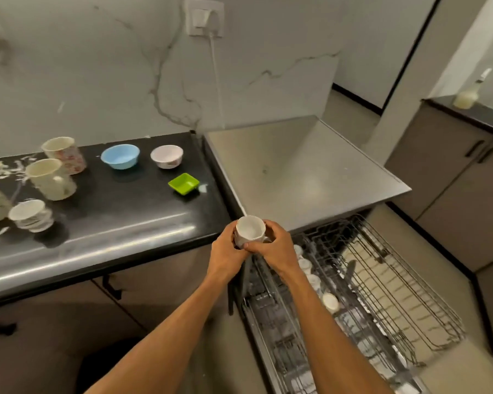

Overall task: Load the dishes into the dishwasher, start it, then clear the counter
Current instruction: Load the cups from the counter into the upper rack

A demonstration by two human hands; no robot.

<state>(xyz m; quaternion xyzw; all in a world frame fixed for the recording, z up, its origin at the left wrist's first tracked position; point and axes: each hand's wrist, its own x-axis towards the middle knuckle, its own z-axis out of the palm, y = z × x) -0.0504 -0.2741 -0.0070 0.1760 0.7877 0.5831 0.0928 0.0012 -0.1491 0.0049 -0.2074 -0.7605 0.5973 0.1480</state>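
Both arms are stretched out forward and meet around one white cup, which sits upright with its mouth facing up. The left hand wraps it from the left, the right hand from the right, thumb across the front, so each grip is closed snug on the cup. The cup is just above the near-left corner of the dishwasher's pulled-out upper rack, right at the edge of the black table.

Inside that rack there's a row of small white cups along its left side; the rest of the wire looks bare. Left of the rack, on the table: a blue bowl, a white bowl, a green square dish, and a few mugs farther left. The steel dishwasher top sits right behind the rack.
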